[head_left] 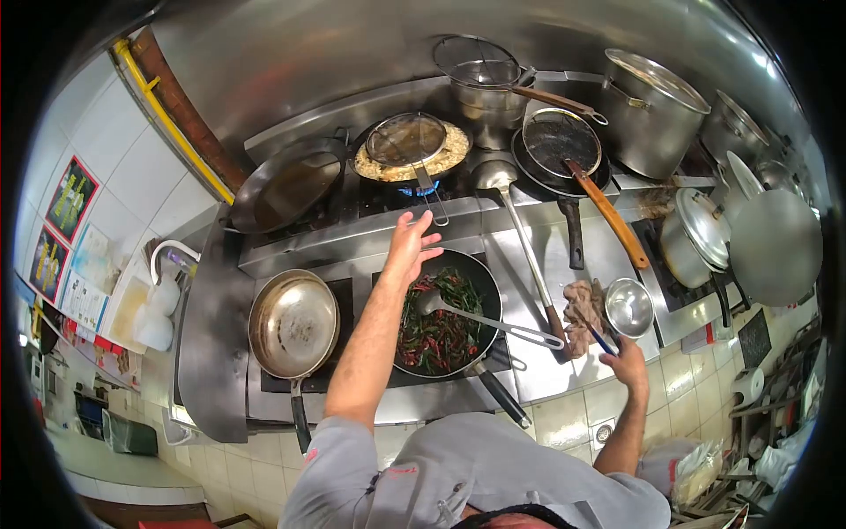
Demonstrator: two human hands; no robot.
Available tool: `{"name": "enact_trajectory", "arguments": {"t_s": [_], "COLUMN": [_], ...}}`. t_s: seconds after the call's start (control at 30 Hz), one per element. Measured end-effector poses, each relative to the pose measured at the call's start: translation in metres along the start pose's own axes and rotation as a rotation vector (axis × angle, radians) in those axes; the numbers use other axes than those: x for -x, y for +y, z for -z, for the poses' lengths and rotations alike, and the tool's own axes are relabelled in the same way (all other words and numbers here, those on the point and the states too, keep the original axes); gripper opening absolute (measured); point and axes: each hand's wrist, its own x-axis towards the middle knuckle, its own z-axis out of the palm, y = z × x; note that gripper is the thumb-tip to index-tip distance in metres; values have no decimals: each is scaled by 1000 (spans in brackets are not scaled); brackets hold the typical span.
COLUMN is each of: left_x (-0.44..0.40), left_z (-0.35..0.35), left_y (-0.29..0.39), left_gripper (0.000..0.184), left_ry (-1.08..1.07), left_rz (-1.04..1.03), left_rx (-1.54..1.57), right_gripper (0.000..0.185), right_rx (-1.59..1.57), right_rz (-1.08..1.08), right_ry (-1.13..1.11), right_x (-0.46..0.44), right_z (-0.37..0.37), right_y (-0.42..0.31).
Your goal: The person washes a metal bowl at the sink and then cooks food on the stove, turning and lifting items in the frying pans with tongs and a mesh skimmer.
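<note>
Above the black pan [491, 294] of glossy greens [445, 339], crossed by a steel ladle [429, 302], the left grip [414, 247] is spread near the round mesh strainer [407, 139]. Beside a crumpled brown cloth [579, 317] and shiny metal bowl [629, 308], the right grip [627, 363] pinches a slim blue stick [601, 339]. Wall posters [72, 199] are illegible.

Round mesh sieve [407, 132]: thin metal rim, brownish mesh, lying over back pan [355, 164] of pale, lumpy food [456, 148]. Narrow metal handle slants toward stove front; looped end just beside fingertips of left hand [411, 247], contact unclear. Slim blue-handled tool [604, 341]: rear end in right hand [627, 363], front end slanting over crumpled brownish cloth [582, 313]; working tip hard to make out. Small shiny metal bowl [629, 304]: mouth up, right beside cloth, near right hand; whether touched, cannot tell.
</note>
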Motion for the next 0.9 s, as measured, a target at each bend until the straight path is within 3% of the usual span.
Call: {"name": "enact_trajectory", "arguments": {"t_s": [0.13, 0.2, 0.47, 0.6, 0.7, 0.83, 0.9], "left_x": [-20, -31, -40, -46, -51, -51, -50], "left_z": [-8, -6, -8, -6, -1, 6, 12], "left_y": [-6, -9, 8, 16, 16, 21, 25], "left_gripper": [61, 50, 32, 19, 14, 10, 9], "left_ry": [-12, -102, -170, -98, -98, -125, -143], "left_rz": [48, 113, 130, 144, 109, 54, 45], "left_rx": [208, 372, 373, 288, 245, 233, 225], "right_gripper": [49, 49, 52, 58, 58, 56, 57], "right_rx": [-163, -218, -395, -393, -499, -452, -239], "right_rz": [-67, -62, 34, 59, 213, 256, 402], "right_ry": [-164, -142, -41, -128, -17, 39, 167], "right_x": [38, 55, 66, 59, 39, 10, -9], "right_z": [51, 65, 46, 34, 6, -6, -8], "right_y": [-19, -36, -71, -100, -100, -135, -161]}}
